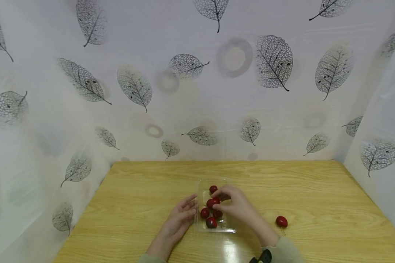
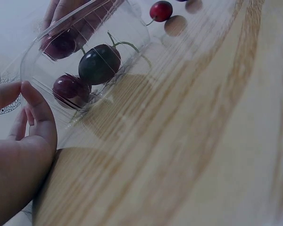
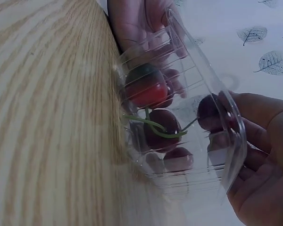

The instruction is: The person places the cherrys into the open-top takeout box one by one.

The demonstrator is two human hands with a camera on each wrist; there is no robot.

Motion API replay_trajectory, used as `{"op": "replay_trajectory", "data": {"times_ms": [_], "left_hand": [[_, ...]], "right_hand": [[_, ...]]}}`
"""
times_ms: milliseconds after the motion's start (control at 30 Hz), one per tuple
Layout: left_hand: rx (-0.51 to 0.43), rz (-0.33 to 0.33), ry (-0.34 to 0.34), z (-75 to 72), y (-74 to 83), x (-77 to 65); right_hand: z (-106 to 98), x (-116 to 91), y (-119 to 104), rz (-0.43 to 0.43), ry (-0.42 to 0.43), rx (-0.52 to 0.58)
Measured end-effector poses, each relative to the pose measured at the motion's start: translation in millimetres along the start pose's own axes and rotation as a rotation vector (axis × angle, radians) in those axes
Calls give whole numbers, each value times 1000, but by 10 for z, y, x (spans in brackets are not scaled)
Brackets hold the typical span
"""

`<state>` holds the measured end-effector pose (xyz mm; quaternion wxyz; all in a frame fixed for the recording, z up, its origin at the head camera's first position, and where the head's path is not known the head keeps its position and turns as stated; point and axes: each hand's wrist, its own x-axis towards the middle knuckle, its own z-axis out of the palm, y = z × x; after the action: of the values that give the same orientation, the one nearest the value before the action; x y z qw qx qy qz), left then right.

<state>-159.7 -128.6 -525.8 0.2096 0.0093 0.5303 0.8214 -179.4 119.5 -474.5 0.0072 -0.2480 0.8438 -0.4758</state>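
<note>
A clear plastic box (image 1: 200,231) stands on the table with several dark red cherries (image 1: 211,223) in it, some with green stems. My right hand (image 1: 238,208) reaches over the box's right side and pinches a cherry (image 3: 211,113) between thumb and fingers, at the level of the box's rim. At the left side of the box, my left hand (image 1: 179,219) rests with its fingers fairly straight, the fingertips touching the wall and rim. One cherry (image 1: 281,221) lies outside on the table, right of my right forearm, its stem pointing toward me.
The wooden table (image 1: 145,182) carries the box near its middle. White sheeting (image 1: 197,109) with a leaf print rises behind the table's far edge and along both sides. A dark band (image 1: 264,256) is on my right wrist.
</note>
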Motion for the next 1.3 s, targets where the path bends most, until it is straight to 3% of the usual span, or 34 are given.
{"op": "replay_trajectory", "data": {"times_ms": [633, 1300], "left_hand": [[-13, -1, 3, -1, -3, 6], [-15, 5, -14, -16, -16, 10]], "right_hand": [[28, -5, 29, 15, -53, -43], [24, -32, 11, 24, -1, -36]]}}
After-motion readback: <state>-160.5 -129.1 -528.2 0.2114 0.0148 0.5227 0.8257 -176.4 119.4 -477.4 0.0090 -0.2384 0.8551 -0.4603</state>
